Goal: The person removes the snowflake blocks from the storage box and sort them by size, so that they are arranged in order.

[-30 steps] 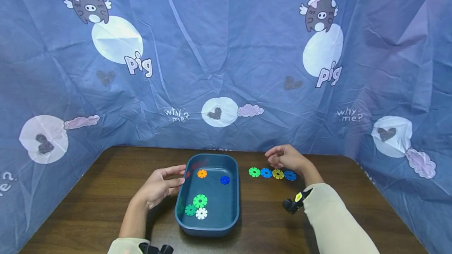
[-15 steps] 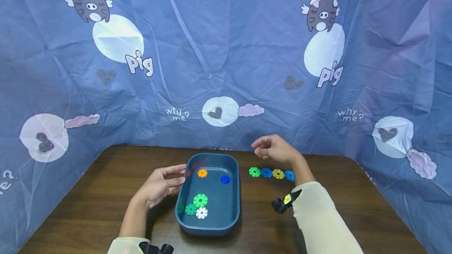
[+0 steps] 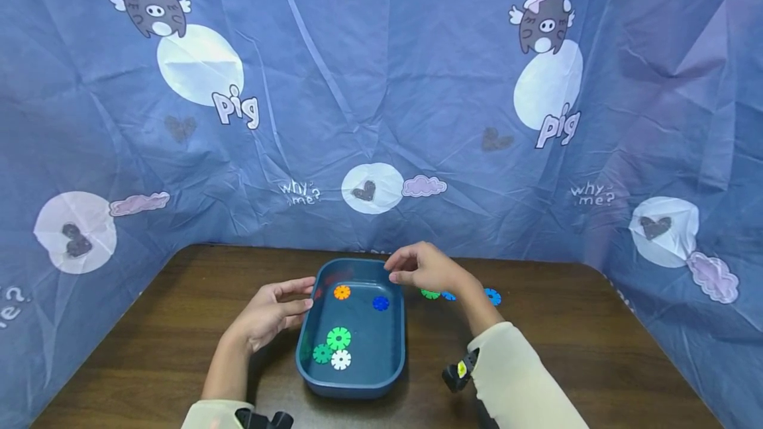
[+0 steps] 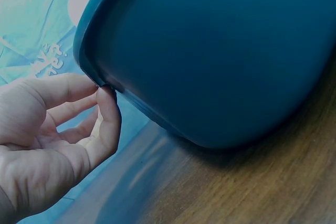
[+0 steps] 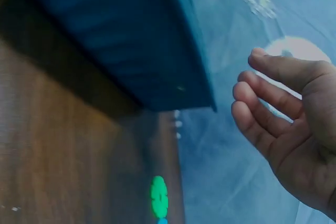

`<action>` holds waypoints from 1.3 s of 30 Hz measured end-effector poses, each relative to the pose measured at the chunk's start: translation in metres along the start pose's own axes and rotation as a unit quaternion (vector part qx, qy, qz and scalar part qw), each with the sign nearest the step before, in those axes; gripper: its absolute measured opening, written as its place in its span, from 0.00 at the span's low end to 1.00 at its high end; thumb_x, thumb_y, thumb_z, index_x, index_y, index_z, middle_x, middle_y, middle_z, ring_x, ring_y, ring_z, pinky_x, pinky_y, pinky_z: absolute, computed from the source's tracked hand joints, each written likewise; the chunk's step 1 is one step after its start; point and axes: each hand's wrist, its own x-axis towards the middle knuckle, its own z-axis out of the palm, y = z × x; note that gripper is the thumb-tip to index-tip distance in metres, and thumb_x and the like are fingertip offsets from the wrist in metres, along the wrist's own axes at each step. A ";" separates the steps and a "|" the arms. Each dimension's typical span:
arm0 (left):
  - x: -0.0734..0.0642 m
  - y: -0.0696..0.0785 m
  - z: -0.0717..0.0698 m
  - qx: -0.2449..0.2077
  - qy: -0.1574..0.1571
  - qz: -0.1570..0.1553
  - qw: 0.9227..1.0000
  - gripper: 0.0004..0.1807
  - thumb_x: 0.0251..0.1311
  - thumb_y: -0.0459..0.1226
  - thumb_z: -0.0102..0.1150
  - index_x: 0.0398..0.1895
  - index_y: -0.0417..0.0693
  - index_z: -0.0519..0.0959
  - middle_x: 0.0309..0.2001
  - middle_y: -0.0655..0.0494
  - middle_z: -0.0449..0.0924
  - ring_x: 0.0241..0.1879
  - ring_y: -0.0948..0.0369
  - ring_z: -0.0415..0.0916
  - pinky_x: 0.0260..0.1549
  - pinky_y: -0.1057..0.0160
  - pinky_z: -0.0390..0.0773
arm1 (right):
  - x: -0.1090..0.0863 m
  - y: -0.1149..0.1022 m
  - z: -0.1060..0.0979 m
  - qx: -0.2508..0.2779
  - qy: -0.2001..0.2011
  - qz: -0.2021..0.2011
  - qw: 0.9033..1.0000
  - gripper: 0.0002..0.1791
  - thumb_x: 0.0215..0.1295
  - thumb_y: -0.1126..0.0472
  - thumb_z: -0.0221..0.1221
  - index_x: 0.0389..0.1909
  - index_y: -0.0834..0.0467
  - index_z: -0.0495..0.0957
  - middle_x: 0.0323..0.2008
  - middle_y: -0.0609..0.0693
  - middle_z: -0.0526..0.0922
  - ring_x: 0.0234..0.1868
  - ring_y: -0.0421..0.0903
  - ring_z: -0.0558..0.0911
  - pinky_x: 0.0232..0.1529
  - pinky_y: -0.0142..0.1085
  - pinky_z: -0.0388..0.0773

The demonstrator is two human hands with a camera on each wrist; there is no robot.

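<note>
A dark blue plastic tub (image 3: 372, 349) stands on the table, several slotted snowflake discs lying in it: an orange disc (image 3: 342, 292), a dark blue disc (image 3: 381, 303), and green and white ones nearer the front. At the tub's left side, my left hand (image 3: 262, 320) holds the rim; thumb and finger pinch the edge in the left wrist view. My right hand (image 3: 432, 270) hovers by the far right rim. Its fingers are loosely bent, with nothing between them in the right wrist view. To the tub's right lies a row of discs, partly hidden behind the right arm; a green disc (image 5: 159, 198) shows there.
The brown wooden table (image 3: 167, 323) ends at a blue cloth backdrop (image 3: 381, 118) printed with pigs. A blue disc (image 3: 492, 296) lies at the right end of the row. Each wrist carries a small black camera.
My right hand has moved left from above the disc row to the tub's far right rim, its arm now covering part of the row. The left hand keeps its place.
</note>
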 end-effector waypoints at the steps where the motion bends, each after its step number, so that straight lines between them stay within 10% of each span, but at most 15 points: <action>1: 0.000 0.000 0.000 0.000 0.000 0.000 1.000 0.30 0.68 0.28 0.62 0.72 0.34 0.68 0.66 0.34 0.70 0.57 0.50 0.79 0.51 0.54 0.84 | 0.001 -0.002 0.004 -0.013 -0.003 -0.007 1.000 0.09 0.69 0.61 0.66 0.47 0.57 0.86 0.39 0.42 0.87 0.38 0.40 0.84 0.43 0.36 0.83; 14: 0.000 -0.001 -0.001 0.001 -0.004 0.003 1.000 0.30 0.67 0.29 0.63 0.72 0.34 0.68 0.65 0.34 0.69 0.57 0.50 0.79 0.51 0.55 0.84 | 0.018 -0.026 0.047 -0.105 -0.097 -0.064 0.988 0.12 0.67 0.62 0.68 0.50 0.57 0.86 0.37 0.44 0.86 0.37 0.36 0.80 0.42 0.29 0.81; 28: 0.000 0.000 -0.002 -0.001 -0.008 -0.001 1.000 0.31 0.68 0.30 0.63 0.73 0.35 0.68 0.66 0.35 0.70 0.55 0.52 0.80 0.52 0.53 0.83 | 0.026 -0.036 0.086 -0.261 -0.197 -0.075 0.942 0.20 0.67 0.51 0.68 0.58 0.48 0.83 0.49 0.42 0.83 0.45 0.35 0.79 0.53 0.33 0.79; 39: -0.001 0.002 -0.001 0.002 -0.011 -0.002 1.000 0.31 0.68 0.30 0.62 0.73 0.35 0.67 0.66 0.35 0.69 0.55 0.53 0.80 0.53 0.54 0.83 | 0.032 -0.035 0.094 -0.220 -0.220 -0.081 0.947 0.23 0.65 0.53 0.70 0.61 0.48 0.82 0.50 0.43 0.83 0.49 0.36 0.79 0.55 0.32 0.77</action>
